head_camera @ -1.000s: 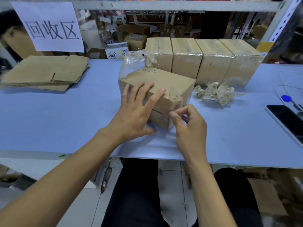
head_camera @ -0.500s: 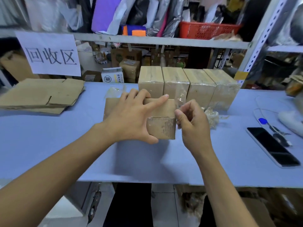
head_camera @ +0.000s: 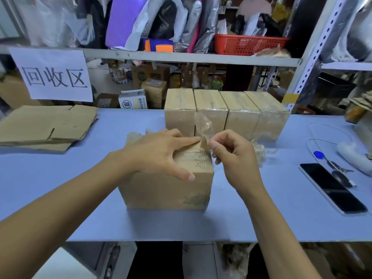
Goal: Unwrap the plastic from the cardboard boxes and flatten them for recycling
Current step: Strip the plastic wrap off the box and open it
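Pressing the box [head_camera: 167, 190], left hand [head_camera: 159, 152] lies spread; right hand [head_camera: 235, 158] fingers pinch plastic [head_camera: 203, 125].

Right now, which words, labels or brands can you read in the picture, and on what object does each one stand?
"回收区": the white paper sign hanging from the shelf rail.
"KOPICO", first letter partly hidden: the brown carton behind the table.
"厚" in a circle: the small white box; its yellow side text is too small to read.
Dark print on the box under the left hand: blurred, unreadable.
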